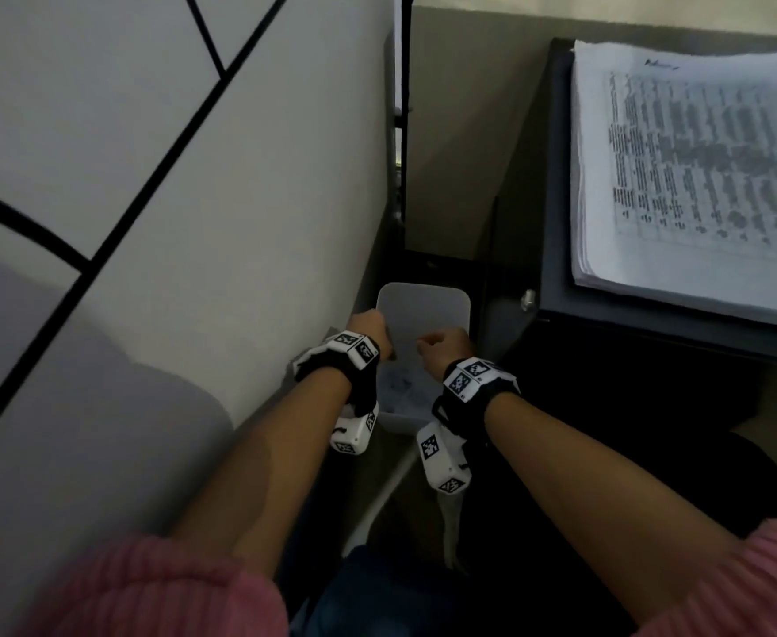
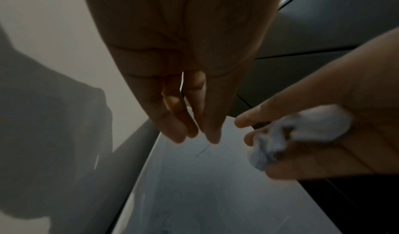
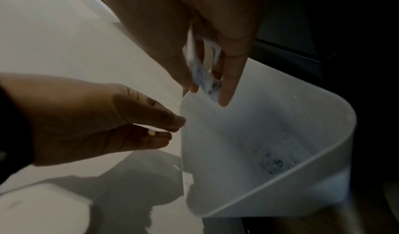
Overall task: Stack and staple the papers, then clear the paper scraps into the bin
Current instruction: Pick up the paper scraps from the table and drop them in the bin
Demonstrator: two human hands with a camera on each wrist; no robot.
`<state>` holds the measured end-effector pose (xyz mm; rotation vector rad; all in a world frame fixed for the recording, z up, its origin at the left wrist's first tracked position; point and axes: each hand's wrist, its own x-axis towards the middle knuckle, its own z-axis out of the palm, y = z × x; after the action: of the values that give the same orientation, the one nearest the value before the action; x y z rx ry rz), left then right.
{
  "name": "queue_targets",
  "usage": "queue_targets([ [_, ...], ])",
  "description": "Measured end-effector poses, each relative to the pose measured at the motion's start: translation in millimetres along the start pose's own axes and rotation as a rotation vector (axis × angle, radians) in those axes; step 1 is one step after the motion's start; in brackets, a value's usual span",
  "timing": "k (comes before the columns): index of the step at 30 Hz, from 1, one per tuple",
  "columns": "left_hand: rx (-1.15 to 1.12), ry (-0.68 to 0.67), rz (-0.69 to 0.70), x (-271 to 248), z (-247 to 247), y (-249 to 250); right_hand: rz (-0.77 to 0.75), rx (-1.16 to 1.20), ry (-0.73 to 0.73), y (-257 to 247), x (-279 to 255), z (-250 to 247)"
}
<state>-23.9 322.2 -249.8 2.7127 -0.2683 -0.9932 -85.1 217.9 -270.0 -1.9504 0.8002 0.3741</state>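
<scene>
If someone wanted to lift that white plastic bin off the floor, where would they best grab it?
Probably by the open top rim of the white plastic bin, coming from above. It stands upright with smooth walls and no handle in view, so the thin rim is the only edge to pinch. The side nearest the left hand looks free; the right hand holds a crumpled paper scrap over the mouth.

Pink ribbed sleeves (image 1: 161, 586) are being worn, pushed up above the elbows. Black straps (image 1: 331, 365) are being worn around both wrists, each carrying white blocky camera units (image 1: 441, 457) printed with black-and-white square markers. Dark trousers (image 1: 377, 595) are being worn below.
</scene>
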Motion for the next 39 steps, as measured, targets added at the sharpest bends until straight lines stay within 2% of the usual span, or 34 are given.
queue_targets([
  [8, -0.053, -0.114, -0.026, 20.2, 9.7, -2.8, 0.031, 0.118, -0.013, 13.7, 6.5, 9.8],
  [12, -0.083, -0.118, -0.015, 16.0, 9.5, -2.0, 0.028, 0.232, 0.047, 13.3, 6.1, 11.5],
  [18, -0.060, -0.036, -0.008, -7.3, -5.4, 6.2, -0.007, 0.279, 0.014, -9.8, -17.8, -9.9],
  [20, 0.010, 0.039, 0.015, -21.1, -18.7, 13.0, -0.023, 0.309, -0.050, -23.4, -31.9, -19.2],
  [22, 0.064, 0.144, 0.030, -37.3, -34.1, 22.0, -0.105, 0.246, -0.138, -33.4, -46.6, -28.3],
  [24, 0.078, 0.221, 0.035, -55.2, -50.4, 32.9, -0.245, 0.121, -0.148, -39.8, -67.3, -41.4],
  [30, -0.010, 0.396, 0.148, -111.7, -98.2, 72.5, -0.549, 0.119, -0.152, -52.0, -131.9, -105.7],
  [32, -0.032, 0.482, 0.203, -126.6, -109.2, 93.6, -0.622, 0.217, -0.203, -44.7, -150.7, -137.3],
  [34, -0.038, 0.574, 0.292, -141.4, -115.8, 118.9, -0.634, 0.273, -0.228, -30.2, -168.1, -172.3],
  [36, -0.015, 0.637, 0.398, -154.3, -117.2, 148.1, -0.620, 0.269, -0.176, -13.6, -182.3, -212.1],
  [39, 0.044, 0.594, 0.565, -168.5, -107.7, 197.7, -0.590, 0.174, 0.019, 14.0, -188.2, -276.5],
])
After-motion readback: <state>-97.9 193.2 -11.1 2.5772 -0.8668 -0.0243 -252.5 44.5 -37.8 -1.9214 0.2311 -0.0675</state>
